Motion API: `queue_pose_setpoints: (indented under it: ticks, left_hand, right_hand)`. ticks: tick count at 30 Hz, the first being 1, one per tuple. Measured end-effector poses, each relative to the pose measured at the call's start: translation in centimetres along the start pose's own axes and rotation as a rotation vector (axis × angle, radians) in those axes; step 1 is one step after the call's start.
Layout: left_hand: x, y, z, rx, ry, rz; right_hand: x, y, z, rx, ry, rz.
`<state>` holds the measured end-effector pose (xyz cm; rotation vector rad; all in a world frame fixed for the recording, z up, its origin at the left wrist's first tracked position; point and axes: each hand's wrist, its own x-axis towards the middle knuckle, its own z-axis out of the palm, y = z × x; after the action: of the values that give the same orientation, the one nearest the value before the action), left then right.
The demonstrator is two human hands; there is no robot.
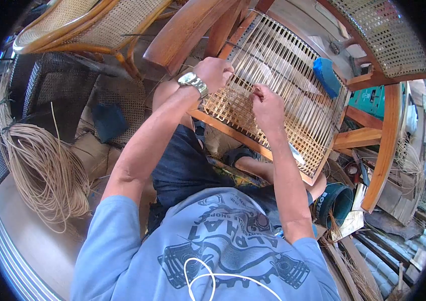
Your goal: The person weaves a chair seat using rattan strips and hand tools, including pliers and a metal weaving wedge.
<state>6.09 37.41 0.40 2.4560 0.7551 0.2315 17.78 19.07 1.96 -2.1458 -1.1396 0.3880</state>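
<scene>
A wooden chair frame (pixel 233 131) lies tilted before me, its seat strung with pale cane strands (pixel 283 55). The part of the seat nearest me is woven into an open grid (pixel 228 107). My left hand (pixel 212 75), with a metal watch (pixel 193 83) on its wrist, is closed above the seat's left side, fingers pinched together. To its right, my right hand (pixel 268 106) is closed over the edge of the woven part. Whatever either hand pinches is too small to make out. A blue object (pixel 326 77) rests on the seat's far right.
A large cane coil (pixel 45 170) hangs at the left. Rattan chair parts (pixel 87 30) stand at the upper left. The chair's curved wooden arm (pixel 188 32) rises beside my left hand. A dark green bucket (pixel 334 203) and wood scraps lie at the right.
</scene>
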Motion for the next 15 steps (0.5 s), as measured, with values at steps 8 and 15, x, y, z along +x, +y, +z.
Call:
queue_pose_setpoints:
  ticks: [8,15]
  left_hand:
    - [-1.3,-1.3,-2.5,-0.158,0.221,-0.206]
    - [-6.7,-10.8,-13.4,-0.268,0.300,-0.175]
  right_hand:
    - [-0.8,-2.5,-1.0,-0.047,-0.059,0.132]
    - [1.9,-3.6,0.2,0.110,-0.118,0.037]
